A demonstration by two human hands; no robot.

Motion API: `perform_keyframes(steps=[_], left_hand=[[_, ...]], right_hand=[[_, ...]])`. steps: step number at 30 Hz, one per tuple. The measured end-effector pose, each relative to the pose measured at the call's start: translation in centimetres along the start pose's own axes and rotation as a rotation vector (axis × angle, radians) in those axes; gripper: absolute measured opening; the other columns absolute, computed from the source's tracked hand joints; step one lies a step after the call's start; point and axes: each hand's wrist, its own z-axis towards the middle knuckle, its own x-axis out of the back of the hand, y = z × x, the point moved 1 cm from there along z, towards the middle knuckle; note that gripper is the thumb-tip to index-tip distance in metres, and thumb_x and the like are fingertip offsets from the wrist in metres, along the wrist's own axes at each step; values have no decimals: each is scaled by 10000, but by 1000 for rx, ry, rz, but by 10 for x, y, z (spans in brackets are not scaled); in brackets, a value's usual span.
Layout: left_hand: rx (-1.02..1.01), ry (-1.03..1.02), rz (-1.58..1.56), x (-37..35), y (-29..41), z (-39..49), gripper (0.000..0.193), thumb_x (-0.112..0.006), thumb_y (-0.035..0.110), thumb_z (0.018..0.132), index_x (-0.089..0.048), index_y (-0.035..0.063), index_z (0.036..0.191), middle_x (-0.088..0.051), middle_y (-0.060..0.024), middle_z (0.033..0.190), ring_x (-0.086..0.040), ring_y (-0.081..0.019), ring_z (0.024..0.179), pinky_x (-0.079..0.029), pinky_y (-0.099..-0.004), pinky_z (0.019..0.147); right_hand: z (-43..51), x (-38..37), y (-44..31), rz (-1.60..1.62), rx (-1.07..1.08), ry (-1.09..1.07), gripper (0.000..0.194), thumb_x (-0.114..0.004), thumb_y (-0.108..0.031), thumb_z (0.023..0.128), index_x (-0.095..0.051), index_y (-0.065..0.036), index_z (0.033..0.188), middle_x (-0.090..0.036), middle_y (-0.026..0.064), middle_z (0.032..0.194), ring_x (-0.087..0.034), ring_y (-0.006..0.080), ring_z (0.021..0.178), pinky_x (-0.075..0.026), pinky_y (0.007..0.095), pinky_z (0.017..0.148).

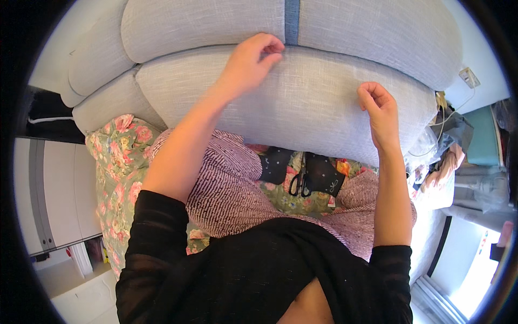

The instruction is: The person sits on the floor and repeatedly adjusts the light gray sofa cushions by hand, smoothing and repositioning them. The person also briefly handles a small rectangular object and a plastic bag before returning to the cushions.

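Note:
My left hand [257, 60] is raised at upper centre, over the grey sofa-like cushion [307, 109], its fingers curled and thumb forward. To its right and lower, my right hand [378, 105] has its thumb near its curled fingers. Neither shows a clear object; anything as thin as thread cannot be made out. Below, between my legs in patterned trousers [230, 190], dark-handled scissors [300, 184] lie on floral fabric [279, 198]. A dark cloth piece with pale dots [277, 166] lies left of them, another dark piece with a bow motif [325, 174] right.
A small orange and red item [343, 167] lies by the right dark piece. Clear plastic bags [423, 150] and crumpled cloth [445, 168] are heaped at right, with a white cable [455, 109] running to a wall socket [469, 77]. Pale cabinets [60, 182] stand at left.

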Motion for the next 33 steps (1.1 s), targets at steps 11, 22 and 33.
perform_keyframes(steps=[11,22,33], left_hand=[[166,-172,141,52,-27,-12,194,-728,124,923,-691,44,1096,-659,-35,915,-582,-144,817,-502,-303,783],[49,-87,310,19,-21,-20,227,-782,200,843,-675,83,1006,-630,-81,919,-626,-283,937,-509,-438,808],[107,484,-35,41,-15,-9,74,-706,111,912,-673,45,924,-632,-98,869,-645,-240,783,-518,-388,724]], right_hand=[[16,-45,-5,-126,133,-79,100,-686,-125,971,-684,-28,950,-551,-92,794,-453,15,734,-390,202,655],[15,-65,-8,-103,64,-107,104,-689,-128,973,-677,-35,929,-588,-80,808,-495,17,739,-407,201,681],[6,-79,-27,-18,12,-145,80,-690,-121,977,-674,-49,947,-583,-90,823,-485,8,738,-389,195,664]])
